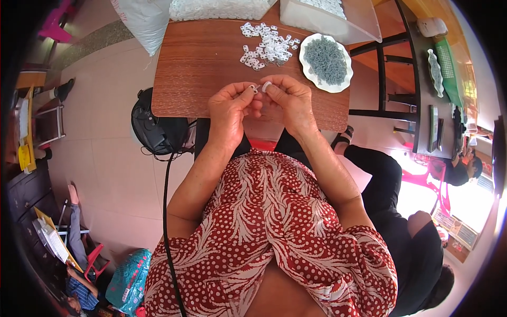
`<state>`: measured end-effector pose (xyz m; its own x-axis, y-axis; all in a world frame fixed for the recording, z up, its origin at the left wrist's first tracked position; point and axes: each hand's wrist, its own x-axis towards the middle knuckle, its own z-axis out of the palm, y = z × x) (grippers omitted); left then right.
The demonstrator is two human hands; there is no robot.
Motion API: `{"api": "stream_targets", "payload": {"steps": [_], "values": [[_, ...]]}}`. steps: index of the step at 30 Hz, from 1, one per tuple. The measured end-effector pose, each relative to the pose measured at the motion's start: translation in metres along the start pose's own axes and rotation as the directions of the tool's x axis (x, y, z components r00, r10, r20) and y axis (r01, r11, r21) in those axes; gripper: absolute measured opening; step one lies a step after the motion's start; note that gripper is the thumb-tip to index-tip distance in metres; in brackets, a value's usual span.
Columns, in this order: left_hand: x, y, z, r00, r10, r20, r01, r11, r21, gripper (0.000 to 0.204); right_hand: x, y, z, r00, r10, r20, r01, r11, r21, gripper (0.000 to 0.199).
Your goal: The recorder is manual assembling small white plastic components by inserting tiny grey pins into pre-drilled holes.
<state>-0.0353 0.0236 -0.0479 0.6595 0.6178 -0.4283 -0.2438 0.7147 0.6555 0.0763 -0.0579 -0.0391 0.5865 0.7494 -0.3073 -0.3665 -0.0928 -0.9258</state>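
Both my hands are raised over the near edge of the brown table (182, 68), their fingertips almost meeting. My left hand (232, 110) pinches a small white plastic piece (254, 90) between thumb and fingers. Close beside it, my right hand (293, 103) is closed at the fingertips, with a small white rounded piece (266, 86) between thumb and forefinger; its exact kind is unclear. Beyond the hands lies a loose pile of small white plastic pieces with holes (272, 46). Right of that, a white scalloped plate (346, 79) holds many small grey metal parts (326, 59).
Two bins of white pieces, one a clear bin (364, 30), stand at the table's far edge beside a white sack (142, 24). A black bag (156, 127) is left of the table. A person in black (383, 174) sits close on my right. A black cable (167, 211) runs down my left side.
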Motion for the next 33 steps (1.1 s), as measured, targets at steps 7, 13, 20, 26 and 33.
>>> {"api": "stream_targets", "payload": {"steps": [7,13,20,26,33], "values": [[-0.007,0.0,-0.002,0.995,0.093,-0.019,-0.091,0.991,0.101,0.009,-0.008,-0.01,0.001,1.0,0.017,-0.018,-0.019,0.996,-0.082,0.014],[-0.01,0.0,0.001,0.991,0.125,-0.053,-0.117,0.983,0.144,0.008,-0.006,-0.002,0.001,0.998,-0.016,-0.06,0.01,0.995,-0.1,0.014],[-0.012,-0.001,0.002,0.987,0.145,-0.065,-0.131,0.975,0.181,0.009,-0.004,-0.003,0.004,0.997,-0.054,-0.05,0.048,0.992,-0.12,0.015],[-0.01,-0.004,0.001,0.984,0.162,-0.068,-0.143,0.965,0.221,0.008,-0.004,-0.001,0.006,0.995,-0.087,-0.049,0.08,0.989,-0.127,0.015],[-0.01,-0.007,0.0,0.978,0.195,-0.077,-0.17,0.952,0.253,0.008,-0.003,0.004,0.006,0.988,-0.15,-0.039,0.14,0.971,-0.192,0.015]]}}
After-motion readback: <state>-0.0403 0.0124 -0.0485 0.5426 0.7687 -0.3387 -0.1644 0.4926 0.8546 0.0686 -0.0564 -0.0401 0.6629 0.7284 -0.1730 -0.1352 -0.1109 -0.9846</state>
